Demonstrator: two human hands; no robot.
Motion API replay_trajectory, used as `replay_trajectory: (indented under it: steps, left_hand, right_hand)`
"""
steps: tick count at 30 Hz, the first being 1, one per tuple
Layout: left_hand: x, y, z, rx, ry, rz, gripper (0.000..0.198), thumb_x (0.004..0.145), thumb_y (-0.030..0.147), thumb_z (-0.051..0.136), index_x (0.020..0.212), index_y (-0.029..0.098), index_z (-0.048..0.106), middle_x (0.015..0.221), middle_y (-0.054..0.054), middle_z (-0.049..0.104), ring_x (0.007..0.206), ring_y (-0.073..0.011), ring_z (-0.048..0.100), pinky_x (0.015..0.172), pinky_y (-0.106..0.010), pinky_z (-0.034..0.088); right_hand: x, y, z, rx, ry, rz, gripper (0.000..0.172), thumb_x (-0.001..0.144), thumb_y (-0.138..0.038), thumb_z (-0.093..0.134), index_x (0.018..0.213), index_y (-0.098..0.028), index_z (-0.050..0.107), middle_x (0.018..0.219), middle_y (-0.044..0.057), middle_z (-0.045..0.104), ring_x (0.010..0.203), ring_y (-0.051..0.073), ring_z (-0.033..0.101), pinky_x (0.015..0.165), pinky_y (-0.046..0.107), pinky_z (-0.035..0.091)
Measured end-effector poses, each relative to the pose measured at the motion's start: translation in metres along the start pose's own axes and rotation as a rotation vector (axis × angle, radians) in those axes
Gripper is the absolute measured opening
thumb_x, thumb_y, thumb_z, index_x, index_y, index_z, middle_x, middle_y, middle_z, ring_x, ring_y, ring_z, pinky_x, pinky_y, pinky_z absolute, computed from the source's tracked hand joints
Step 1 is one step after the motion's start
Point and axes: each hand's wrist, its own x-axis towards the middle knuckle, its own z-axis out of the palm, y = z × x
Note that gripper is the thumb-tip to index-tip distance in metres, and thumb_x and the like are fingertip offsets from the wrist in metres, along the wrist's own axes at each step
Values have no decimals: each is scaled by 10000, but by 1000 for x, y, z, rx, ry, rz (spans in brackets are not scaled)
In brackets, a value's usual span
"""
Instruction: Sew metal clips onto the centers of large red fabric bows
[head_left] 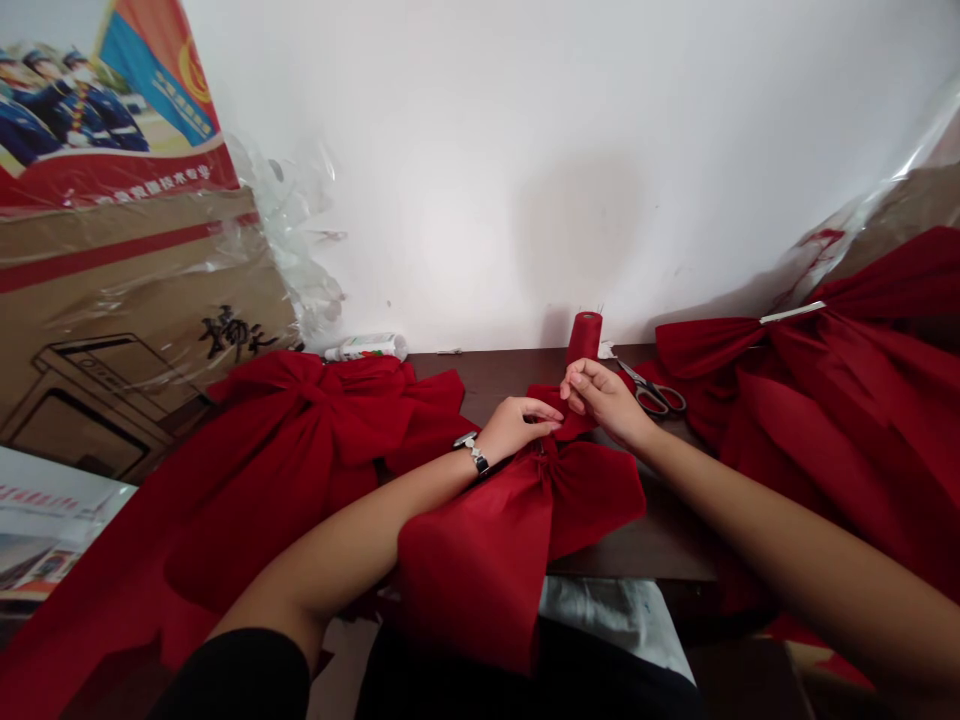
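A red fabric bow (495, 540) lies on the dark table (495, 372) in front of me, its tail hanging over the near edge. My left hand (517, 425), with a watch on the wrist, pinches the gathered middle of the bow. My right hand (604, 400) is closed on a strip of the red fabric just above that knot. A red roll of ribbon (584, 337) stands upright right behind my hands, by the wall.
Red-handled scissors (656, 395) lie right of my right hand. Finished red bows are piled at the left (300, 450) and the right (825, 400). A white glue bottle (367, 347) lies by the wall. A plastic-wrapped cardboard box (112, 330) stands at the left.
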Motion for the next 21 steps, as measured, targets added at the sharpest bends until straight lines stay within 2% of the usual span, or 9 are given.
replay_trajectory:
  steps: [6,9,11,13,14,16,18,19,21]
  left_hand:
    - [1,-6,4,23,44,-10,220,775,292,649,878,118,736,948,-105,740,883,-190,681,847,-288,504]
    - [3,-10,6,90,86,0,239,789,337,629,816,128,742,857,-85,745,810,-183,674,776,-273,502]
    - [3,-11,6,112,105,1,240,792,339,622,784,132,742,806,-74,742,777,-176,666,740,-261,494]
    - [3,-10,6,103,114,-5,236,790,334,621,769,130,738,787,-70,739,757,-169,664,723,-253,488]
    - [3,-10,6,92,115,-10,232,789,330,622,766,129,736,787,-71,739,749,-165,663,720,-250,487]
    - [2,-9,6,71,117,-16,225,787,321,625,763,125,733,796,-75,739,745,-162,664,721,-248,486]
    - [2,-9,6,61,123,-19,219,785,317,629,761,125,732,804,-76,739,758,-163,665,729,-246,486]
    - [2,-9,6,62,128,-17,217,783,318,631,758,126,731,805,-75,739,768,-164,665,733,-246,487]
    - [2,-10,6,72,134,-11,217,784,320,629,757,130,728,809,-73,738,781,-167,665,738,-247,487]
  right_hand:
    - [1,6,1,84,120,78,342,766,-460,680,763,-187,474,699,-13,583,489,61,408,445,211,305]
    - [2,5,-1,52,116,107,364,739,-480,688,756,-178,486,706,1,603,460,50,393,413,201,265]
    - [4,3,-6,-64,84,157,358,761,-502,644,760,-169,513,598,-19,565,407,45,344,399,206,225]
    - [7,-2,-14,-294,42,225,345,805,-504,568,768,-161,557,474,-45,480,372,58,322,403,216,224]
    - [8,-5,-20,-453,34,243,331,819,-483,544,772,-158,584,455,-40,470,380,72,352,418,223,254]
    - [12,-14,-34,-825,71,208,269,819,-405,541,776,-157,635,554,19,584,492,119,494,509,245,355]
    - [14,-26,-51,-1165,152,140,219,800,-345,555,793,-160,672,772,85,692,696,182,602,628,269,405]
    - [15,-32,-60,-1296,186,145,235,804,-353,546,801,-161,682,821,102,705,746,206,618,646,279,405]
    - [15,-41,-78,-1481,240,256,259,790,-394,550,786,-179,693,789,106,704,744,234,630,609,291,390]
